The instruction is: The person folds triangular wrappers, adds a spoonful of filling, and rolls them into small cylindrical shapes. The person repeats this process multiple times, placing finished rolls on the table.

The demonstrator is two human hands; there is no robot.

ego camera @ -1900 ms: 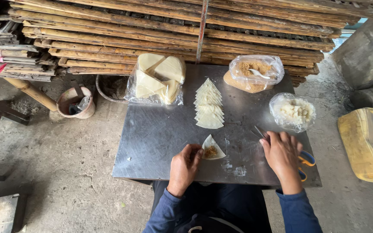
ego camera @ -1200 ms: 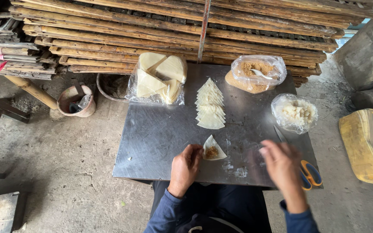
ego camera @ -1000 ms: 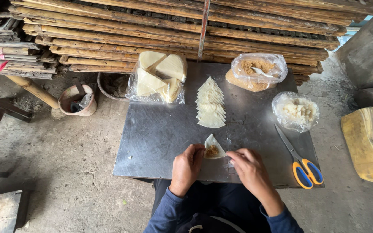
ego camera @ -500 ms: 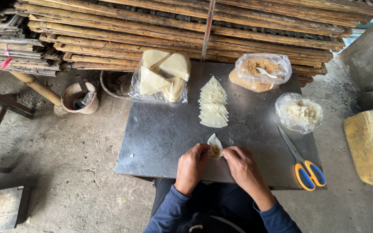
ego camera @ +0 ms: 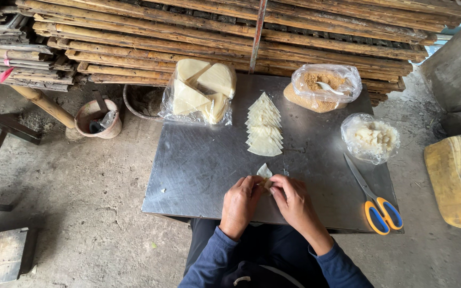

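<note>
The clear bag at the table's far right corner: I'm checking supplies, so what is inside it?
Inside the clear bag lies brown crumbly filling with a white spoon resting on it. The spoon's bowl end is buried, and crinkled plastic hides how deep the filling goes.

Small wrapper pinched at the near edge of the counter

The wrapper (ego camera: 264, 172) is a thin, pale, cream-coloured piece with a pointed tip aimed away from the person. Its near part is folded and hidden between the fingertips of both hands; a bit of brownish filling shows there. It sits just off the metal counter (ego camera: 198, 165), below the row of wrappers.
</note>
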